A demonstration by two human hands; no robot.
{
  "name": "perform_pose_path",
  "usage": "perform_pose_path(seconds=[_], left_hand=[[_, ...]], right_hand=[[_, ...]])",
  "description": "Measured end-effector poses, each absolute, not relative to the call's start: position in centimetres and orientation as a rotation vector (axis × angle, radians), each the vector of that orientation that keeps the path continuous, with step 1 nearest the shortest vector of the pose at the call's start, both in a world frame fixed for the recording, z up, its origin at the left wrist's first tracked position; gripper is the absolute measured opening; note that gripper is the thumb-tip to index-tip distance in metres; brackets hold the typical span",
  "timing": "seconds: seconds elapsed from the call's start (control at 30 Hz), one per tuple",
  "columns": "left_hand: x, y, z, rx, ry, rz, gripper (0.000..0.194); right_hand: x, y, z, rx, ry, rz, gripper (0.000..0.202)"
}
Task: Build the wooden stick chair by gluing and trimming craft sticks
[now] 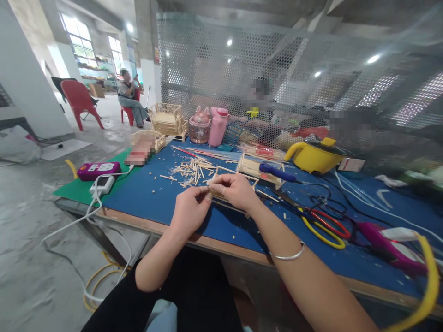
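A small wooden frame of thin sticks (pixel 231 210) rests on the blue table top near its front edge. My left hand (pixel 194 207) is pinched at the frame's left end. My right hand (pixel 232 189) reaches over the frame, its fingers closed on the same left end, with the fingertips of both hands meeting. The fingers hide most of that end, and any small piece between them cannot be made out. Behind the hands lies a pile of short loose sticks (pixel 195 171). A blue-handled glue gun or iron (pixel 278 172) leans on another stick frame (pixel 254 167) to the right.
Scissors with red and yellow handles (pixel 325 235), cables and a purple power strip (pixel 391 246) lie right. A yellow pot (pixel 313 157), pink bottle (pixel 218 128) and stacked wooden frames (pixel 168 121) stand at the back. Left are a phone (pixel 140 150) and a purple strip (pixel 98 170). A person sits beyond.
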State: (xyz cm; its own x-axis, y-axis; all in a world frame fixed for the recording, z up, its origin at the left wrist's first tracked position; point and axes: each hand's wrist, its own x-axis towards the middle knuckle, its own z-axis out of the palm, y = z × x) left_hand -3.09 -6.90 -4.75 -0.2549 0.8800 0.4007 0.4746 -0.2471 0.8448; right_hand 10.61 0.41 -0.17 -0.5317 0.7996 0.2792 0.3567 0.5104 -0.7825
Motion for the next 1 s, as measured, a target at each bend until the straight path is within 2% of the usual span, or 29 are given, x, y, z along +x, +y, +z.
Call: perform_pose_path(seconds=[0.3,0.47,0.57,0.7,0.77,0.83,0.9,1.0], left_hand=[[-2.9,-6.5,-4.7,1.815,1.813,1.503,0.020],[-2.9,-6.6,-4.8,1.838,1.806,1.513,0.020],[-2.9,-6.5,-4.9,1.849,1.815,1.508,0.020],[-2.9,-6.3,-5.0,1.868,1.815,1.514,0.020],[-2.8,-6.3,-5.0,1.876,1.826,1.531,0.019],[-2.8,-6.4,-5.0,1.883,1.836,1.544,0.018],[-2.7,-6.4,-5.0,1.892,1.830,1.548,0.017],[-2.7,-6.5,-4.9,1.866,1.805,1.565,0.018]], right_hand=[[10.5,0.4,-0.3,-0.896,-2.148,0.942,0.019],[12.9,1.1,1.7,-0.803,-1.878,1.005,0.037],[15.7,2.2,3.2,-0.824,-1.631,0.780,0.024],[20.2,4.4,4.2,-0.992,-1.569,0.261,0.024],[22.5,5.6,4.3,-1.184,-1.681,-0.029,0.030],[24.4,6.8,4.2,-1.494,-1.895,-0.230,0.046],[25.5,7.7,3.9,-1.766,-2.094,-0.276,0.061],[26.0,8.8,3.3,-1.883,-2.280,-0.173,0.058]])
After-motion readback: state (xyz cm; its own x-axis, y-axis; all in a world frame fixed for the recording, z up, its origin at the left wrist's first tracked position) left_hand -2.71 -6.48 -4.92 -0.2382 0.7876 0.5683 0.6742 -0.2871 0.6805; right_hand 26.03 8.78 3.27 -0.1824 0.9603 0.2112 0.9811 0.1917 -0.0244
